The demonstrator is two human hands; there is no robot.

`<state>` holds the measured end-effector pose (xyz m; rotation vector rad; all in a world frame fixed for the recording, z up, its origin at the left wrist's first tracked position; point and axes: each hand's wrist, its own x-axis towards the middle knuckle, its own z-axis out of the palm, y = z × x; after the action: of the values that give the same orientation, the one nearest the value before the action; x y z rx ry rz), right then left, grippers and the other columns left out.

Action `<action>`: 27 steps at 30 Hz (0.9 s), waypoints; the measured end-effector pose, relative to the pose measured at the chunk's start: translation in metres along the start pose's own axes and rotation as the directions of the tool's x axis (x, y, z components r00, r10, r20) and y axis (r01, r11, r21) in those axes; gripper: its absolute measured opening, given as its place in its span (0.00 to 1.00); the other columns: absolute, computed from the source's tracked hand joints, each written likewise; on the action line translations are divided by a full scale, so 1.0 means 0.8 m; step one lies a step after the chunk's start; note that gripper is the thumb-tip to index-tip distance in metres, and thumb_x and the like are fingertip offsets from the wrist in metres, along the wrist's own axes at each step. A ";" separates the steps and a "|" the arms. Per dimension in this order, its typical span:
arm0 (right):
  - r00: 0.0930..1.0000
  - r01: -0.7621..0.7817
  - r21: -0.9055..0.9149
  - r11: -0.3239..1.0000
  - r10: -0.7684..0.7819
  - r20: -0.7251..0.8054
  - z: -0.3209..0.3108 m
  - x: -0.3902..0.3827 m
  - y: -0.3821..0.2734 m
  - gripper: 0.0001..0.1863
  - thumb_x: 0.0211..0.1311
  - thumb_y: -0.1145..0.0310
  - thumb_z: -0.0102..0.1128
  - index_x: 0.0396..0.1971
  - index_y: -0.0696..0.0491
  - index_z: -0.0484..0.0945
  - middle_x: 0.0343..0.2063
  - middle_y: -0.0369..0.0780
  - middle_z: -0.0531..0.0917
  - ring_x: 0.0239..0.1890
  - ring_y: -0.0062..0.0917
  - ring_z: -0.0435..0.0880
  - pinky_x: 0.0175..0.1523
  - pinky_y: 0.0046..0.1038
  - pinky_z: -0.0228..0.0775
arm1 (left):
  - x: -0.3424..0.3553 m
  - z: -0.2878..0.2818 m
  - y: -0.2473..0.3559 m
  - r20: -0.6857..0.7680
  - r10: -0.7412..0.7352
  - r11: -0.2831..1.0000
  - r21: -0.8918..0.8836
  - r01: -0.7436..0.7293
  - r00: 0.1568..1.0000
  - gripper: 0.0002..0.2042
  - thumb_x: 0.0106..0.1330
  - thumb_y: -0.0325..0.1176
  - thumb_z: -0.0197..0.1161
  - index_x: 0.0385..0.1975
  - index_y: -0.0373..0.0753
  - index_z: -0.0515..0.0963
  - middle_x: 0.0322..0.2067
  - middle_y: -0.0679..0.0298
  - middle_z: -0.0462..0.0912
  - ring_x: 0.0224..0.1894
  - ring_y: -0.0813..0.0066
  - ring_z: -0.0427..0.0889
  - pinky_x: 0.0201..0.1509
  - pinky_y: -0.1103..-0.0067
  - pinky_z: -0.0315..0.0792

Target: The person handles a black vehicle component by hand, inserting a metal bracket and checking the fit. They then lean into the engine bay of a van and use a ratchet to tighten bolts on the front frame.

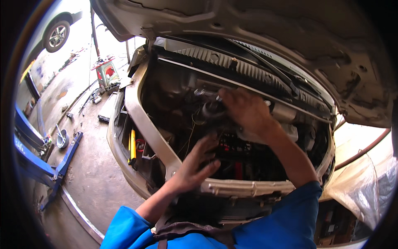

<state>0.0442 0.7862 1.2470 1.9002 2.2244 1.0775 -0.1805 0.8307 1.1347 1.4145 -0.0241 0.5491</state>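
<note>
I lean over the engine bay of a car, under its raised hood [265, 25]. Over the front of the bay, my left hand [195, 164] is open, its thumb and fingers apart, with nothing seen in it. Deeper in, my right hand [246, 108] reaches down beside a dark rounded part [212, 110]. Its fingers are blurred and partly hidden, so whether they grip anything does not show. By those fingertips lies a shiny metal piece [202, 92], too small to name. A thin pale wire [191, 133] hangs between the hands.
A yellow-and-black tool [132, 147] rests in the opening at the bay's left corner. The front crossbar [248, 187] runs beneath my arms. On the floor at left are blue lift arms [66, 159], a small container [62, 139] and a red-and-grey stand [107, 74]. Plastic sheeting [360, 178] hangs at right.
</note>
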 end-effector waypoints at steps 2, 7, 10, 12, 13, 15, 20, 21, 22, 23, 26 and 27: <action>0.997 -0.067 -0.008 0.998 0.067 0.026 0.016 0.025 0.058 0.24 0.55 0.63 0.62 0.53 0.53 0.73 0.33 0.42 0.83 0.38 0.37 0.84 0.37 0.35 0.80 | -0.011 -0.003 -0.017 -0.017 -0.014 0.977 0.214 0.017 1.000 0.29 0.68 0.33 0.62 0.66 0.35 0.60 0.65 0.51 0.60 0.67 0.56 0.64 0.65 0.64 0.68; 0.947 -0.309 0.187 0.933 0.283 0.152 0.064 0.070 0.125 0.21 0.57 0.60 0.66 0.49 0.51 0.75 0.28 0.49 0.83 0.35 0.45 0.83 0.41 0.43 0.75 | -0.034 0.006 -0.053 -0.131 0.045 0.828 0.559 0.036 0.990 0.19 0.62 0.28 0.65 0.54 0.38 0.73 0.58 0.50 0.67 0.60 0.51 0.72 0.60 0.70 0.73; 0.955 -0.297 0.241 0.924 0.284 0.087 0.110 0.069 0.140 0.17 0.56 0.61 0.67 0.44 0.50 0.77 0.28 0.47 0.83 0.36 0.45 0.83 0.41 0.43 0.75 | -0.043 0.005 -0.066 -0.128 0.070 0.795 0.606 0.022 0.989 0.17 0.61 0.26 0.65 0.51 0.38 0.75 0.56 0.51 0.69 0.57 0.54 0.75 0.57 0.70 0.75; 0.954 -0.300 0.278 0.912 0.289 0.080 0.122 0.070 0.132 0.12 0.55 0.66 0.67 0.36 0.53 0.75 0.31 0.46 0.82 0.38 0.45 0.83 0.42 0.44 0.75 | -0.041 0.002 -0.061 -0.144 0.059 0.815 0.578 0.035 0.988 0.15 0.61 0.25 0.65 0.48 0.37 0.76 0.54 0.52 0.71 0.55 0.54 0.76 0.54 0.70 0.76; 0.951 -0.308 0.276 0.910 0.298 0.078 0.130 0.068 0.130 0.13 0.54 0.67 0.68 0.36 0.53 0.75 0.31 0.46 0.82 0.38 0.45 0.83 0.41 0.43 0.75 | -0.040 0.000 -0.063 -0.142 0.068 0.812 0.583 0.028 0.987 0.14 0.61 0.25 0.64 0.48 0.37 0.76 0.54 0.52 0.71 0.54 0.54 0.77 0.53 0.70 0.77; 0.942 -0.332 0.284 0.900 0.332 0.049 0.137 0.063 0.124 0.13 0.51 0.70 0.70 0.34 0.53 0.74 0.31 0.46 0.79 0.37 0.46 0.82 0.41 0.43 0.75 | -0.037 -0.002 -0.062 -0.152 0.056 0.827 0.561 0.039 0.987 0.14 0.61 0.23 0.64 0.47 0.37 0.77 0.53 0.52 0.72 0.54 0.54 0.76 0.54 0.70 0.76; 0.918 -0.363 0.400 0.842 0.396 -0.001 0.153 0.057 0.132 0.13 0.51 0.70 0.71 0.35 0.54 0.76 0.29 0.44 0.76 0.34 0.43 0.79 0.38 0.41 0.71 | -0.033 0.001 -0.058 -0.152 0.003 0.845 0.528 0.079 0.988 0.13 0.60 0.21 0.63 0.45 0.37 0.77 0.52 0.52 0.73 0.55 0.54 0.76 0.56 0.69 0.73; 0.921 -0.346 0.434 0.832 0.389 -0.013 0.155 0.056 0.136 0.13 0.51 0.69 0.71 0.34 0.54 0.76 0.29 0.44 0.76 0.34 0.43 0.79 0.38 0.41 0.71 | -0.032 0.001 -0.057 -0.146 0.007 0.848 0.526 0.072 0.989 0.13 0.60 0.21 0.63 0.45 0.37 0.77 0.52 0.52 0.73 0.54 0.55 0.76 0.56 0.69 0.74; 0.924 -0.327 0.468 0.821 0.382 -0.025 0.154 0.054 0.138 0.14 0.50 0.69 0.72 0.34 0.55 0.77 0.29 0.44 0.76 0.34 0.43 0.79 0.38 0.41 0.70 | -0.031 0.001 -0.057 -0.140 0.010 0.850 0.523 0.066 0.990 0.12 0.60 0.21 0.63 0.44 0.37 0.77 0.51 0.52 0.73 0.54 0.55 0.77 0.55 0.70 0.74; 0.916 -0.362 0.462 0.810 0.401 0.015 0.143 0.058 0.134 0.10 0.53 0.72 0.69 0.34 0.55 0.77 0.30 0.45 0.77 0.34 0.43 0.80 0.37 0.40 0.70 | -0.031 0.000 -0.056 -0.142 0.015 0.850 0.523 0.062 0.990 0.12 0.60 0.21 0.63 0.44 0.37 0.78 0.51 0.52 0.73 0.54 0.55 0.77 0.54 0.70 0.75; 0.928 -0.312 0.480 0.820 0.372 -0.033 0.148 0.050 0.144 0.06 0.58 0.73 0.60 0.36 0.51 0.78 0.32 0.44 0.78 0.36 0.44 0.81 0.40 0.43 0.73 | -0.030 0.000 -0.054 -0.154 0.019 0.851 0.522 0.065 0.988 0.11 0.60 0.21 0.63 0.43 0.37 0.78 0.50 0.53 0.74 0.53 0.56 0.78 0.52 0.70 0.76; 0.930 -0.314 0.438 0.842 0.366 -0.037 0.144 0.046 0.147 0.05 0.59 0.72 0.59 0.35 0.51 0.78 0.31 0.44 0.79 0.35 0.44 0.81 0.39 0.43 0.73 | -0.030 -0.001 -0.055 -0.142 0.032 0.847 0.530 0.049 0.989 0.11 0.61 0.21 0.63 0.44 0.36 0.78 0.50 0.53 0.74 0.52 0.57 0.78 0.52 0.71 0.76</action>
<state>0.1863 0.8760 1.2340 2.5550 2.4028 0.7914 -0.1854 0.8205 1.0856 1.9115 0.2739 0.6839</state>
